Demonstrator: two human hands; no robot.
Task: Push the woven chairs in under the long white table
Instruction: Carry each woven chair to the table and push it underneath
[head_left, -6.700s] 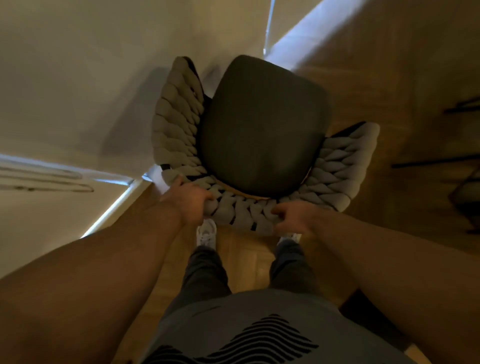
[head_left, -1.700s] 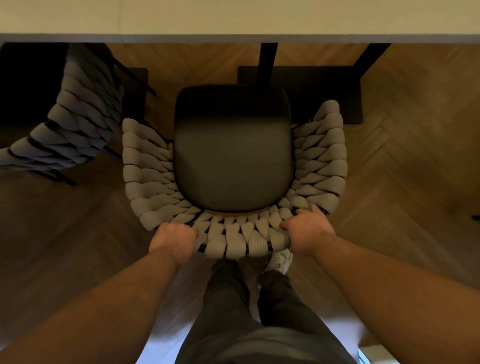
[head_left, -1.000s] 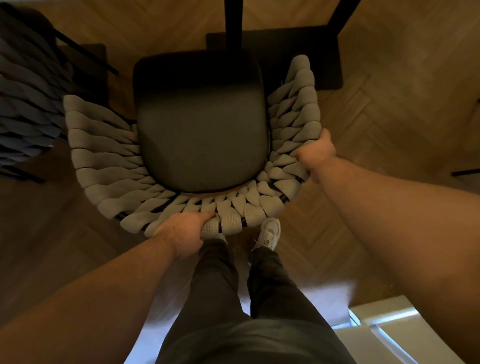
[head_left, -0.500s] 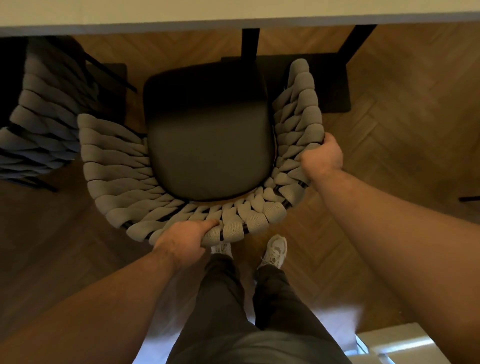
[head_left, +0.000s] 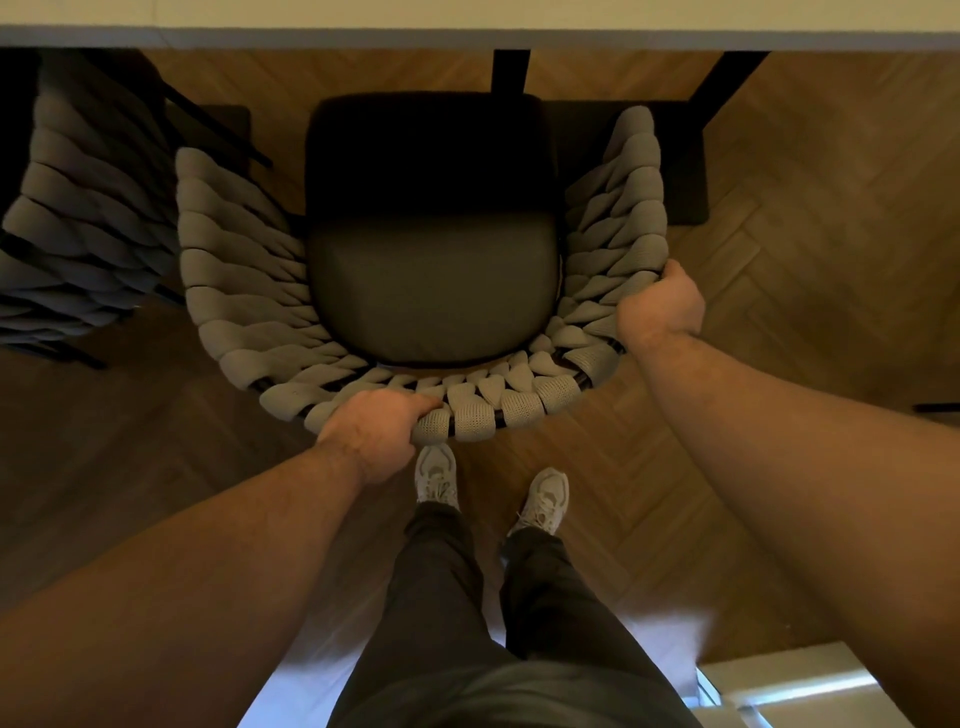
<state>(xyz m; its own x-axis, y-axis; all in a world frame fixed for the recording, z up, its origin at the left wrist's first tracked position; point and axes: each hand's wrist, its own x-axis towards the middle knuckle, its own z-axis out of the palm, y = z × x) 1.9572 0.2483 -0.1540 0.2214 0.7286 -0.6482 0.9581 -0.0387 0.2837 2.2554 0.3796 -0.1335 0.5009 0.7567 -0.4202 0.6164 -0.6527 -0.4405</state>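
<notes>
Down on the floor (head_left: 789, 322): warm brown herringbone wood, pretty dim, with a pale patch of light at the bottom beside the person's trousers (head_left: 441, 597)
table (head_left: 467, 15): white top runs right across the top of the view; two black legs (head_left: 511, 70) come down from it to a dark flat plate (head_left: 683, 171) on the floor
chair (head_left: 431, 291): straight ahead, dark padded seat with a chunky grey woven back and arms wrapping round it; front of the seat sits in the table's shadow close to the edge, back and arms out in the open
second chair (head_left: 78, 234): same weave, off to the left, mostly in shadow, cut off by the frame
left hand (head_left: 374, 431): fingers curled over the rim of the woven back, left of its middle, gripping it
right hand (head_left: 660, 306): wrapped round the rim where the right arm meets the back, fingers clamped on the weave
shoes (head_left: 436, 473): pale trainers, planted just behind the chair back
corner: pale slab (head_left: 800, 686) bottom right, can't tell what it is
</notes>
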